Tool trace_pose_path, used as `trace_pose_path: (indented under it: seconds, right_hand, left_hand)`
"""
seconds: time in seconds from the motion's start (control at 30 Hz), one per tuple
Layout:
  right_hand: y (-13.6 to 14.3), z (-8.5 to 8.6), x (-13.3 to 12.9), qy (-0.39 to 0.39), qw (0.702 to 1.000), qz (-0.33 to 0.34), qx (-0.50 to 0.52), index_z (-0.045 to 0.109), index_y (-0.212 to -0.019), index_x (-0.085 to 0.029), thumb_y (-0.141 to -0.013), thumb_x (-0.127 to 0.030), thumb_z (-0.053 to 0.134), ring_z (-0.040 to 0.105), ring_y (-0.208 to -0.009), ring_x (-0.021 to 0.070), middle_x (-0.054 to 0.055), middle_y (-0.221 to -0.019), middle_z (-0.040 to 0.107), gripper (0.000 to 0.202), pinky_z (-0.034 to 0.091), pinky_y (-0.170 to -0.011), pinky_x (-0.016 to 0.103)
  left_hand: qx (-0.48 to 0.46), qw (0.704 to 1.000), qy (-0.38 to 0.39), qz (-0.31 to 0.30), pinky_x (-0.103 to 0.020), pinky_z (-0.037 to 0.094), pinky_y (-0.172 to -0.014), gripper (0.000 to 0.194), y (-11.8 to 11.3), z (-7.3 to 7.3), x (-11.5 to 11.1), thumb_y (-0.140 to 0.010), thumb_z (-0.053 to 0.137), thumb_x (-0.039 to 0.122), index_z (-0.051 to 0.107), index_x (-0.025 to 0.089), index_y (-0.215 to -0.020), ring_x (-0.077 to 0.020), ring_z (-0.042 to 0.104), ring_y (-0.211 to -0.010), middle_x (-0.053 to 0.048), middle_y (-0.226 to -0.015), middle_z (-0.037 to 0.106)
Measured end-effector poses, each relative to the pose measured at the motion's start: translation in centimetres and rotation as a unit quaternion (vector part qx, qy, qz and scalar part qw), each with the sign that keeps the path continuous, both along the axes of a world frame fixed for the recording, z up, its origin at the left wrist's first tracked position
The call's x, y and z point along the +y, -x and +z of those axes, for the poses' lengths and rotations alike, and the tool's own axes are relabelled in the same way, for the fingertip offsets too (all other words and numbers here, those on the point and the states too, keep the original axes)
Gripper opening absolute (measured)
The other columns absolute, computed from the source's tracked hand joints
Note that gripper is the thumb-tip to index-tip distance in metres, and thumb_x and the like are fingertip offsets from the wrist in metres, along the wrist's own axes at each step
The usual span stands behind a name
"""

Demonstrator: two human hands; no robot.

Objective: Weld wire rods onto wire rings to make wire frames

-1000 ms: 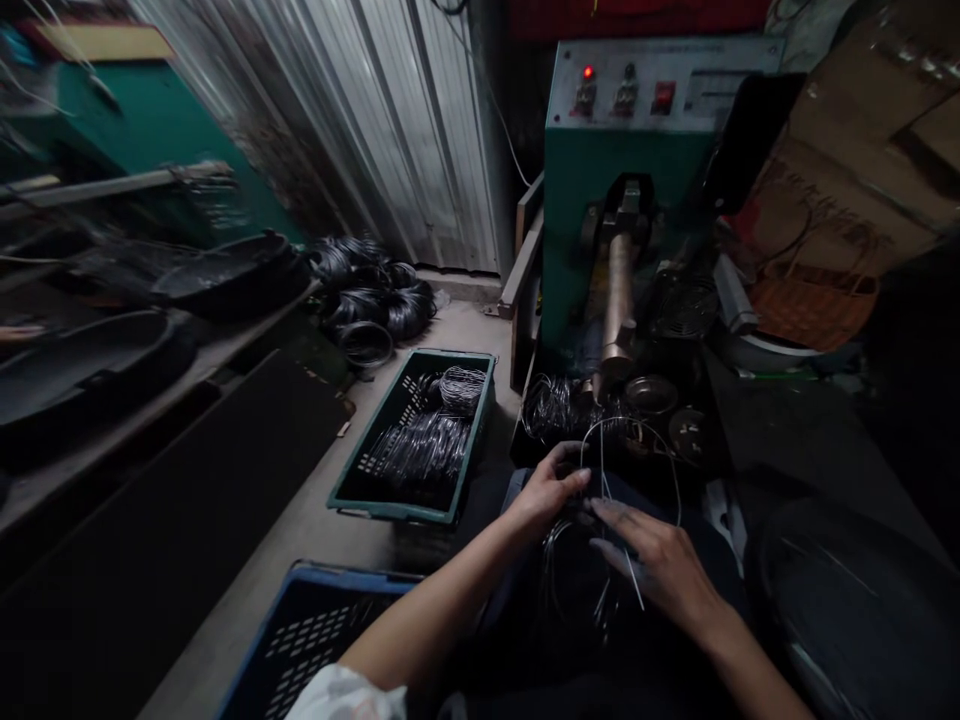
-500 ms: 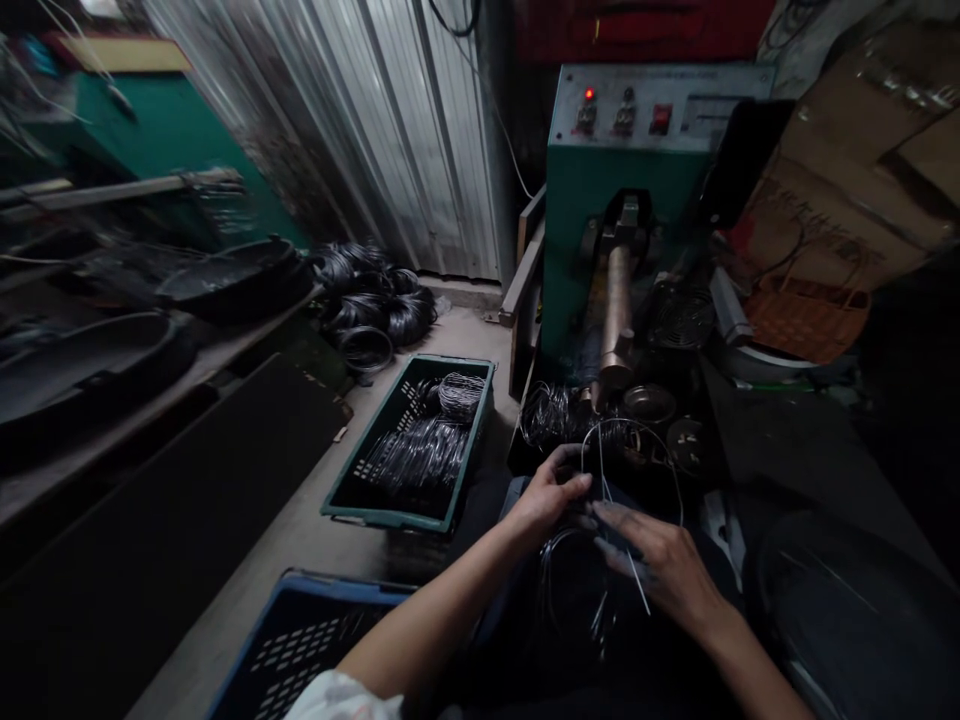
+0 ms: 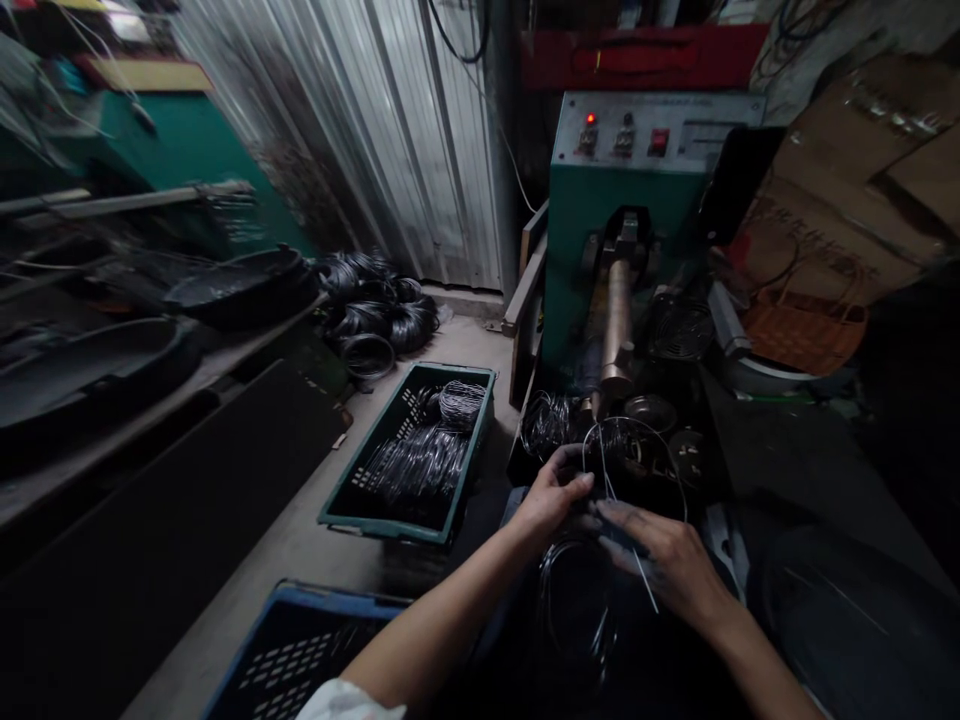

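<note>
A thin metal wire (image 3: 651,424), bent into a large loop, runs between both hands, its straight end pointing down past the right fingers. My left hand (image 3: 553,492) pinches the loop's left side with thumb and fingers. My right hand (image 3: 660,550) is closed around the wire lower down, fingers pointing left. Just above the loop is the rod tip of a green machine (image 3: 570,230) with a brass-coloured cylinder (image 3: 618,310). Under the hands, a bundle of curved wires (image 3: 551,600) rests on the dark lap.
Left of the machine, a green crate (image 3: 459,500) holds many bent wires. A blue crate (image 3: 300,598) is at the lower left. Black wire coils (image 3: 375,310) lie by the corrugated wall. An orange basket (image 3: 806,330) and cardboard (image 3: 832,190) are at the right.
The view has tilted slightly upward, so the machine and background sit lower in the picture. Both hands keep nearly the same hold on the wire, with the loop shifted slightly right.
</note>
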State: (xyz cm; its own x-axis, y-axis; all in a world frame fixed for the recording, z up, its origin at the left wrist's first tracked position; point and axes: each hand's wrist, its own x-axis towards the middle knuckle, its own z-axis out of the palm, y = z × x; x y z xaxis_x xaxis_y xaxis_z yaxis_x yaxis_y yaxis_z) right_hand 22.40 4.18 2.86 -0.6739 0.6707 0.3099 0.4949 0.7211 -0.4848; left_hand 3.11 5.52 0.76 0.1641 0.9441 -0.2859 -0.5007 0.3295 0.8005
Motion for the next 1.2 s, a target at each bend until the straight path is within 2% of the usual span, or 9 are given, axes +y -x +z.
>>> trace_pose_path:
  seconds: [0.23, 0.33, 0.43, 0.57, 0.7, 0.9, 1.0, 1.07, 1.2]
  right_hand:
    - [-0.3, -0.7, 0.2, -0.038, 0.999, -0.025, 0.000, 0.053, -0.130, -0.024, -0.093, -0.025, 0.052, 0.067, -0.095, 0.0200, 0.007, -0.112, 0.068, 0.037, 0.055, -0.080, 0.029]
    - [-0.3, -1.1, 2.1, -0.092, 0.994, -0.054, -0.030, 0.063, -0.112, -0.021, -0.094, -0.029, 0.051, 0.067, -0.090, 0.0215, 0.008, -0.101, 0.070, 0.024, 0.051, -0.078, 0.031]
    - [0.1, -0.6, 5.5, -0.144, 0.982, -0.094, -0.072, 0.067, -0.092, -0.023, -0.093, -0.033, 0.054, 0.065, -0.083, 0.0222, 0.006, -0.085, 0.070, 0.017, 0.043, -0.085, 0.038]
    - [0.6, 0.5, 9.3, -0.162, 0.979, -0.107, -0.060, 0.067, -0.094, -0.023, -0.095, -0.030, 0.052, 0.062, -0.088, 0.0213, 0.005, -0.091, 0.068, 0.016, 0.036, -0.086, 0.040]
    - [0.7, 1.0, 11.0, -0.149, 0.984, -0.091, -0.044, 0.066, -0.093, -0.022, -0.094, -0.029, 0.052, 0.060, -0.090, 0.0226, 0.006, -0.092, 0.067, 0.016, 0.039, -0.077, 0.036]
    - [1.1, 0.2, 12.9, -0.117, 0.990, -0.072, -0.013, 0.066, -0.089, -0.022, -0.095, -0.030, 0.051, 0.060, -0.084, 0.0219, 0.006, -0.088, 0.065, 0.019, 0.046, -0.076, 0.035]
    - [1.5, -0.1, 13.0, -0.112, 0.991, -0.072, 0.006, 0.065, -0.085, -0.021, -0.096, -0.030, 0.049, 0.060, -0.081, 0.0212, 0.006, -0.084, 0.064, 0.021, 0.050, -0.075, 0.035]
    - [1.9, 0.2, 12.1, -0.111, 0.991, -0.076, 0.010, 0.065, -0.085, -0.022, -0.096, -0.029, 0.048, 0.061, -0.082, 0.0217, 0.006, -0.083, 0.064, 0.022, 0.051, -0.077, 0.037]
    - [2.2, 1.6, 7.4, -0.076, 0.994, -0.072, 0.037, 0.067, -0.091, -0.025, -0.094, -0.030, 0.048, 0.063, -0.088, 0.0242, 0.006, -0.090, 0.066, 0.019, 0.054, -0.081, 0.041]
  left_hand:
    - [-0.002, 1.000, -0.014, -0.009, -0.026, 0.052, -0.051, 0.065, 0.0, -0.3, 0.5, -0.069, 0.076, 0.039, 0.046, 0.022, -0.125, -0.0108, 0.057, -0.055, 0.002, -0.076, 0.053]
    - [0.020, 1.000, -0.004, 0.011, -0.026, 0.053, -0.050, 0.061, 0.3, 0.1, 3.0, -0.069, 0.076, 0.035, 0.049, 0.023, -0.122, -0.0090, 0.056, -0.053, 0.002, -0.079, 0.055]
    - [0.044, 0.998, -0.015, 0.043, -0.024, 0.053, -0.048, 0.052, 0.8, 0.7, 6.8, -0.071, 0.073, 0.027, 0.051, 0.022, -0.118, -0.0082, 0.056, -0.053, 0.001, -0.081, 0.057]
    - [0.051, 0.996, -0.031, 0.068, -0.022, 0.051, -0.044, 0.044, 1.6, 1.5, 11.1, -0.071, 0.072, 0.021, 0.052, 0.018, -0.110, -0.0080, 0.054, -0.050, 0.000, -0.077, 0.057]
    - [0.048, 0.996, -0.046, 0.065, -0.023, 0.051, -0.043, 0.046, 2.3, 1.6, 12.9, -0.069, 0.074, 0.024, 0.051, 0.018, -0.109, -0.0103, 0.057, -0.052, -0.001, -0.076, 0.058]
    - [0.037, 0.996, -0.055, 0.065, -0.023, 0.050, -0.043, 0.047, 2.5, 0.8, 14.2, -0.068, 0.073, 0.022, 0.050, 0.017, -0.109, -0.0109, 0.057, -0.050, 0.000, -0.073, 0.057]
    - [0.037, 0.995, -0.049, 0.075, -0.023, 0.049, -0.044, 0.048, 2.3, 0.9, 14.5, -0.067, 0.073, 0.022, 0.050, 0.017, -0.108, -0.0110, 0.057, -0.049, 0.002, -0.071, 0.057]
    - [0.047, 0.994, -0.051, 0.079, -0.021, 0.046, -0.043, 0.047, 2.2, 1.1, 14.4, -0.067, 0.074, 0.023, 0.051, 0.018, -0.108, -0.0103, 0.056, -0.048, 0.002, -0.069, 0.057]
    - [0.060, 0.995, -0.058, 0.048, -0.017, 0.040, -0.043, 0.043, 2.6, 0.7, 11.9, -0.065, 0.078, 0.032, 0.059, 0.015, -0.100, -0.0081, 0.054, -0.048, 0.000, -0.068, 0.062]
